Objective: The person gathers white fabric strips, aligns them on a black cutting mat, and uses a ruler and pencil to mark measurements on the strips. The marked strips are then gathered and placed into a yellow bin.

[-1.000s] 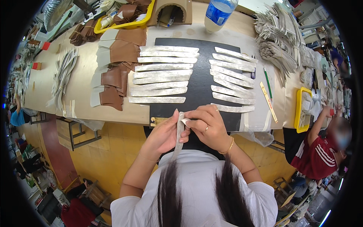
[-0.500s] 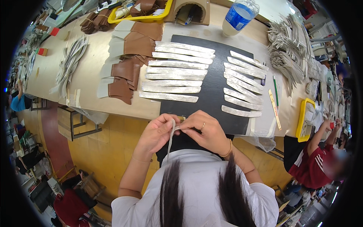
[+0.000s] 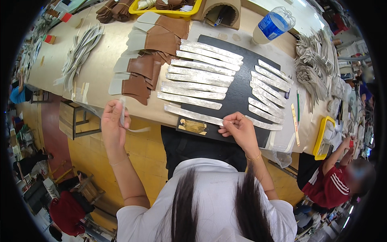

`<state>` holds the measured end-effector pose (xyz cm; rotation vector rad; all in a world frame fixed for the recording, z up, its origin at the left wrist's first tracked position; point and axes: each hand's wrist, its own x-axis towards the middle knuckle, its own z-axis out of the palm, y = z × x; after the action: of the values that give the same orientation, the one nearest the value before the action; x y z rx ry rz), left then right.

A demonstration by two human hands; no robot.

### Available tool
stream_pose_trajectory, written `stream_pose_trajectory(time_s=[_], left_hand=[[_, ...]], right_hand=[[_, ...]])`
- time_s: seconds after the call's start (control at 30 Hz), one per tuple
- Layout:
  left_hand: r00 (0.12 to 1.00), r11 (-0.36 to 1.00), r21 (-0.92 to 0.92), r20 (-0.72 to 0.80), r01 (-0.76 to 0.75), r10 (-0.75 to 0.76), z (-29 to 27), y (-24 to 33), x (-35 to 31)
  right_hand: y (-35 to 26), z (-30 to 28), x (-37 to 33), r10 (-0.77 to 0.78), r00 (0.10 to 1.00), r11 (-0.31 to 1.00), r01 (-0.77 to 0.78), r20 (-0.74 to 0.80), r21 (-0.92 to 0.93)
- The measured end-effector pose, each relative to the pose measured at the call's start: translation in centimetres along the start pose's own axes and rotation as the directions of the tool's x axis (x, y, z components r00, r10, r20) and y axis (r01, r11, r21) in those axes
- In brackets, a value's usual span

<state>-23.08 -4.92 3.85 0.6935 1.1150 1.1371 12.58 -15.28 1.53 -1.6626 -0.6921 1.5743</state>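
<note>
A long, flat, silvery-white strip [image 3: 193, 116] is laid partly on the black rectangular board [image 3: 242, 89] and partly on the tan bench [image 3: 100, 60]; its right end is pinched between thumb and fingers of the right hand [image 3: 240, 130]. A thin, whitish ribbon [image 3: 122, 111] is gripped in the raised left hand [image 3: 114, 126], its tail left dangling. If the pinched end is tugged, the strip could be dragged askew or against its neighbour; by too tight a pinch it could be creased. Whether the ribbon is sticky cannot be told; if so, it could be snagged.
</note>
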Motion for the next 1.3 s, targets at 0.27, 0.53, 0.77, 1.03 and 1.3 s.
stream_pose_trajectory(time_s=[0.27, 0.53, 0.77, 1.03, 1.3], left_hand=[[0.932, 0.946, 0.133, 0.176, 0.295, -0.316, 4.7, -4.6, -2.0], [0.894, 0.913, 0.236, 0.230, 0.332, -0.385, 7.7, -6.5, -2.4], [0.907, 0.912, 0.284, 0.217, 0.295, -0.361, 10.3, -5.4, -3.0], [0.925, 0.981, 0.036, 0.328, 0.191, -0.192, 15.9, -5.2, -5.3], [0.760, 0.851, 0.454, 0.446, 0.264, -0.473, 18.6, -10.8, -5.6]], right_hand=[[-1.5, 3.6, 2.3, -0.134, 0.990, 0.984, 0.129, -0.038, -0.119], [-0.9, 4.0, 2.2, -0.583, 0.811, 0.597, 0.395, -0.040, -0.698], [-2.7, 3.7, 0.4, -0.542, 0.840, 0.721, 0.447, -0.029, -0.529], [-2.6, -1.3, -5.0, -0.055, 0.922, 0.993, 0.092, 0.383, -0.079], [-1.4, -11.1, -8.4, -0.269, 0.947, 0.794, 0.116, -0.175, -0.596]])
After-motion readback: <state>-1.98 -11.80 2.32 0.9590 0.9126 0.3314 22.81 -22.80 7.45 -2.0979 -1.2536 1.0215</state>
